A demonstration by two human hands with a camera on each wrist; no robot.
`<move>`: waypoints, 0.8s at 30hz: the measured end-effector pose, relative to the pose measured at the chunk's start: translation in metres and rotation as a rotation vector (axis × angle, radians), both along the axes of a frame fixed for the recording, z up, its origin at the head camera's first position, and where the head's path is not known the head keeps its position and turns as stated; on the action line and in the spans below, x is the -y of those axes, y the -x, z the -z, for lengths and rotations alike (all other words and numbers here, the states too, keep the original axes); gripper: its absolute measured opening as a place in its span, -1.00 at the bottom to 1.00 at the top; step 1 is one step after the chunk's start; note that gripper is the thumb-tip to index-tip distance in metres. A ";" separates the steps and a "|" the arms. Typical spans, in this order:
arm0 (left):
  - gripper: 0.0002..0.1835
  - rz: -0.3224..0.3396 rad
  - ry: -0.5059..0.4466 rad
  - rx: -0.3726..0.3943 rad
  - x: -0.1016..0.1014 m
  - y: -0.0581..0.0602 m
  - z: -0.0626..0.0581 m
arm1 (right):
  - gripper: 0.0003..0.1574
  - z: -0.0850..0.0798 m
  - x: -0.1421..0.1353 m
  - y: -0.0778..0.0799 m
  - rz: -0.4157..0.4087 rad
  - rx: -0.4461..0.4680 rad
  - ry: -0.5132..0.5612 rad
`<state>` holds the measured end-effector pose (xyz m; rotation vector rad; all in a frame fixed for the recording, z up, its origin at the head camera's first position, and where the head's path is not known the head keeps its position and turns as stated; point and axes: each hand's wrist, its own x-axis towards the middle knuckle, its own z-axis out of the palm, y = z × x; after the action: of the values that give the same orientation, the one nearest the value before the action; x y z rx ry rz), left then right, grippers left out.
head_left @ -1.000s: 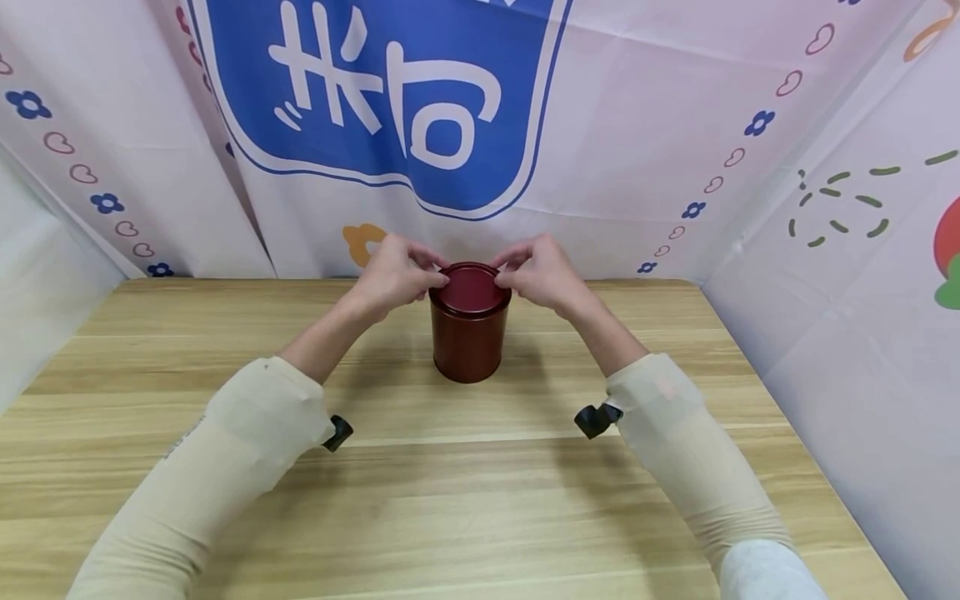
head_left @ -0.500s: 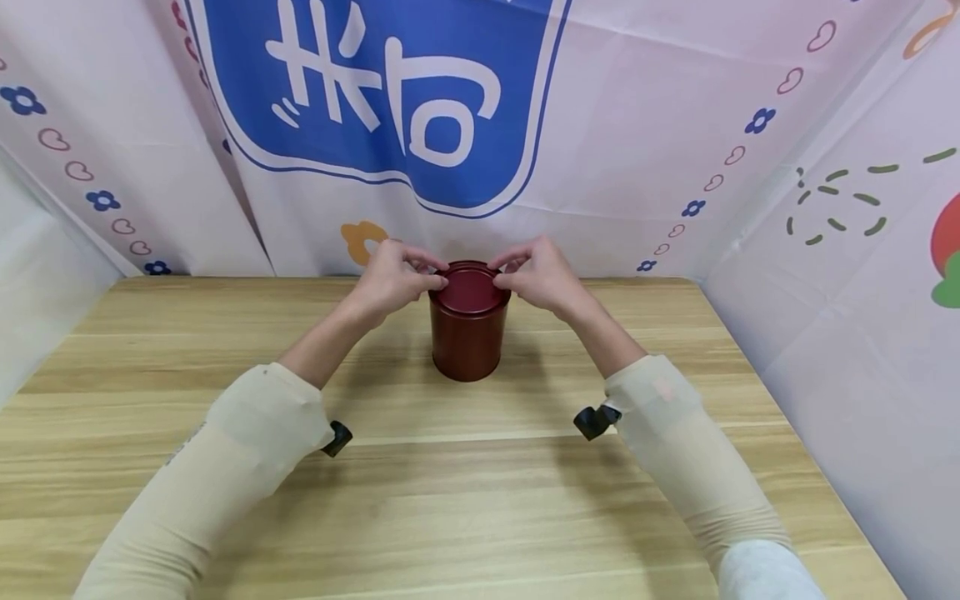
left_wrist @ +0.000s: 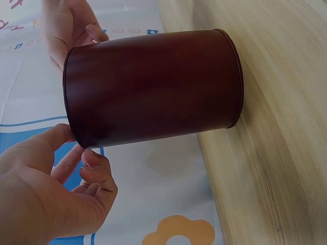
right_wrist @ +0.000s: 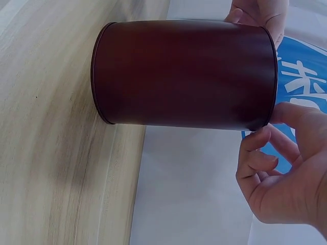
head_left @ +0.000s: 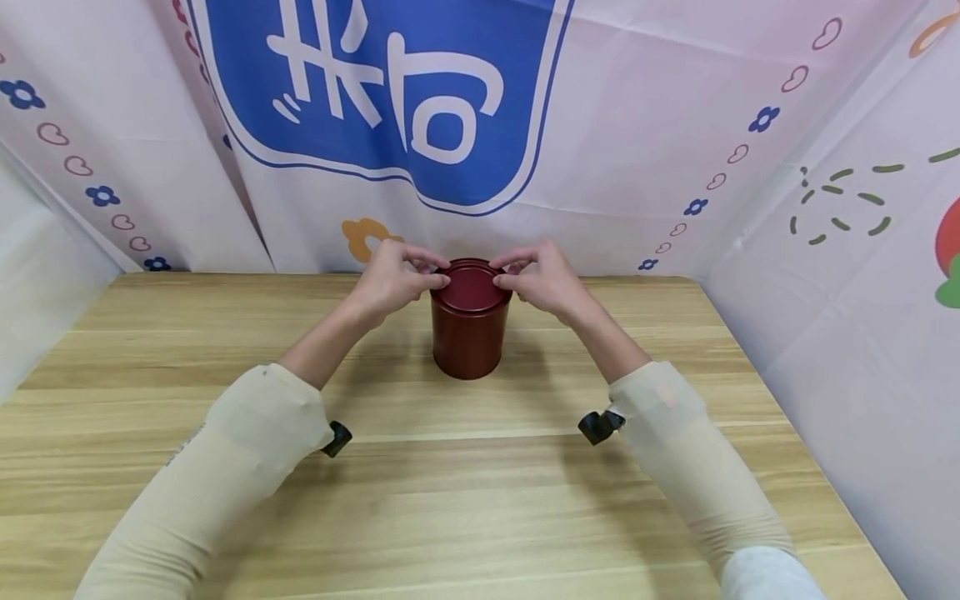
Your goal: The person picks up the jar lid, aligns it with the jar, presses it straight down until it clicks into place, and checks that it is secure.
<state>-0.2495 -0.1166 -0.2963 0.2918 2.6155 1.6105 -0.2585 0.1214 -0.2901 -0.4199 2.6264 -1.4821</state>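
From the head view we see a dark red round metal tin (head_left: 468, 329) standing upright on the light wooden table (head_left: 450, 500), toward the far edge and about in the middle from side to side. A red lid (head_left: 471, 287) sits on top of it. Our left hand (head_left: 393, 279) is at the left rim of the lid, and the thumb and first finger pinch that rim. Our right hand (head_left: 543, 279) does the same at the right rim. The other fingers are curled in. Behind the tin hangs a pink cloth wall with a big blue sign (head_left: 390, 92), close to the table's far edge. There is a lot of bare wood in front of the tin and on both sides, between our cream sleeves (head_left: 247, 450).

From the left wrist view the dark red round metal tin (left_wrist: 153, 87) fills most of the picture. Its bottom edge rests on the table (left_wrist: 276, 168). Our left hand (left_wrist: 51, 194) has its thumb and fingertip right at the top rim. The right hand (left_wrist: 69, 28) shows at the other side of the rim.

From the right wrist view the tin (right_wrist: 184, 74) again stands on the table (right_wrist: 51, 153). Our right hand (right_wrist: 286, 173) pinches at the top rim with bent fingers, and the left hand (right_wrist: 260, 15) peeks over the far side
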 end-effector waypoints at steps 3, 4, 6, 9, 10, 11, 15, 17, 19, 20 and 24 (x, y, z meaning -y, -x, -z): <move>-0.75 -0.001 -0.003 0.000 0.000 -0.001 0.000 | -0.69 0.001 0.000 0.000 -0.002 -0.004 0.005; -0.75 -0.001 -0.003 0.001 0.000 -0.001 0.000 | -0.69 0.001 0.000 0.000 -0.003 -0.007 0.006; -0.75 -0.001 -0.004 0.003 -0.001 -0.001 0.000 | -0.70 0.001 0.000 0.000 -0.006 -0.015 0.007; -0.75 0.002 -0.006 0.001 -0.001 -0.001 0.000 | -0.70 0.002 -0.001 0.000 -0.009 -0.026 0.007; -0.75 0.003 -0.006 0.000 -0.001 -0.001 0.000 | -0.70 0.002 -0.001 0.000 -0.010 -0.029 0.007; -0.75 0.004 -0.008 -0.001 -0.001 0.000 0.000 | -0.70 0.002 -0.001 0.000 -0.011 -0.031 0.006; -0.75 0.011 -0.009 -0.013 -0.001 0.000 0.001 | -0.70 0.002 -0.001 0.000 -0.017 -0.039 0.000; -0.75 0.017 -0.004 -0.020 0.000 0.000 0.001 | -0.70 0.002 -0.002 0.000 -0.022 -0.041 -0.008; -0.74 0.025 0.000 -0.027 0.000 -0.001 0.002 | -0.70 0.003 -0.003 0.000 -0.028 -0.042 -0.011; -0.74 0.030 -0.001 -0.031 0.001 -0.001 0.002 | -0.70 0.004 -0.004 0.000 -0.030 -0.041 -0.010; -0.72 0.042 0.007 -0.051 0.004 -0.006 0.002 | -0.68 0.003 -0.010 -0.004 -0.026 -0.051 -0.005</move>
<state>-0.2438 -0.1208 -0.2984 0.3899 2.6329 1.6012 -0.2546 0.1312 -0.2935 -0.4965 2.6519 -1.4765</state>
